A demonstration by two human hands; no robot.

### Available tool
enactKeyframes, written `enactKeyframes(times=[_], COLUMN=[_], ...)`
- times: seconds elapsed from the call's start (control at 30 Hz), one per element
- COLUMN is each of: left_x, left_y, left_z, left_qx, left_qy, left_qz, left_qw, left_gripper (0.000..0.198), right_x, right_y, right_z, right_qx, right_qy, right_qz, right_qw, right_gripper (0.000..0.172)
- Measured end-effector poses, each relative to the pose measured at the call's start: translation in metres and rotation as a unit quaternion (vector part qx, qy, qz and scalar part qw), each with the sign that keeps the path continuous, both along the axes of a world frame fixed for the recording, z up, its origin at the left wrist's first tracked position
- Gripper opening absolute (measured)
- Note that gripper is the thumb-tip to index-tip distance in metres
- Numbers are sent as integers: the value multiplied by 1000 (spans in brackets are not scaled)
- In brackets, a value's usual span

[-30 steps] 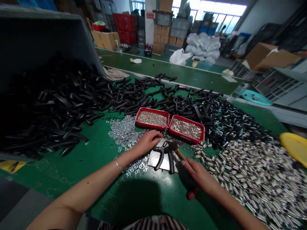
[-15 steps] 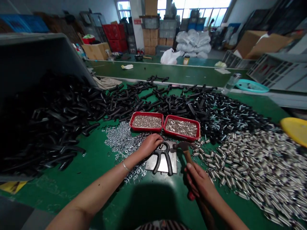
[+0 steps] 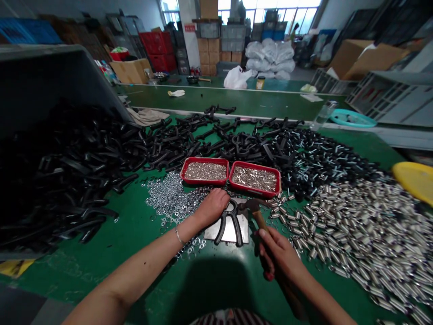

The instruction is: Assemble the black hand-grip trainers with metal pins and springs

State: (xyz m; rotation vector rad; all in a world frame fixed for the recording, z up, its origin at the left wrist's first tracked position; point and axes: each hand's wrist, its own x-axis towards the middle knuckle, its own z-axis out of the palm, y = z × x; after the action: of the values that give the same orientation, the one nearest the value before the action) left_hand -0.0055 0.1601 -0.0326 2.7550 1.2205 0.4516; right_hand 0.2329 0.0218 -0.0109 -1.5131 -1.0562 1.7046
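A black hand-grip exerciser (image 3: 230, 223) lies on a small metal plate (image 3: 210, 232), its two handles spread toward me. My left hand (image 3: 214, 205) is closed at the upper left of the exerciser's head, touching or very near it; its fingertips are hidden, so what they pinch does not show. My right hand (image 3: 279, 250) is wrapped round the wooden handle of a hammer (image 3: 260, 219). The hammer's dark head is just right of the exerciser's top, close to it. Loose metal rings and nuts (image 3: 169, 196) lie beside my left wrist.
Two red trays (image 3: 231, 183) of small metal pins stand beyond my hands. Black handles (image 3: 81, 158) heap at left and behind, spilling from a grey bin (image 3: 98, 81). Metal springs (image 3: 365, 230) pile at right, near a yellow lid (image 3: 414, 180). A green bench (image 3: 203, 97) runs across behind.
The hammer head has moved slightly left, closer to the top of the exerciser. My left fingers have curled in more over its upper left side. The view has shifted a little.
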Motion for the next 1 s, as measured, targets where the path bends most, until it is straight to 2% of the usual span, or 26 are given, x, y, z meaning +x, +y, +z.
enactKeyframes(times=[0.07, 0.13, 0.27, 0.37, 0.47, 0.57, 0.67, 0.77, 0.87, 0.93, 1.0], left_x=[0, -1, -6, -12, -15, -15, -13, -12, -15, -17, -16], left_y=[1, -2, -23, -48, -64, -68, -66, -65, -71, -79, -89], left_z=[0, 2, 6, 11, 14, 13, 11, 13, 19, 21, 20], left_qx=[-2, -17, 11, 44, 59, 62, 59, 43, 6, -18, -38], left_qy=[7, -13, -89, -104, -86, -83, -86, -83, -92, -92, -65], left_qz=[-8, 8, 74, 38, -26, -36, -32, -22, 14, 70, 131], left_qw=[1000, 1000, 993, 993, 994, 994, 994, 995, 996, 993, 988], left_gripper=[24, 22, 32, 24, 21, 22, 23, 25, 25, 25, 28], right_x=[5, 10, 10, 1, -9, -14, -13, -11, -7, -5, -3], right_y=[8, 20, 43, 57, 72, 86, 93, 96, 90, 78, 64], right_z=[3, 13, 50, 69, 67, 58, 55, 54, 53, 53, 52], right_qx=[45, 112, 233, 291, 276, 228, 262, 263, 236, 253, 259], right_qy=[-64, -143, -267, -305, -352, -361, -336, -386, -394, -373, -390], right_qz=[26, 65, 129, 121, 169, 259, 232, 217, 262, 262, 262], right_qw=[997, 981, 926, 898, 878, 867, 874, 857, 849, 853, 844], right_gripper=[46, 44, 38, 35, 30, 32, 37, 32, 35, 39, 38])
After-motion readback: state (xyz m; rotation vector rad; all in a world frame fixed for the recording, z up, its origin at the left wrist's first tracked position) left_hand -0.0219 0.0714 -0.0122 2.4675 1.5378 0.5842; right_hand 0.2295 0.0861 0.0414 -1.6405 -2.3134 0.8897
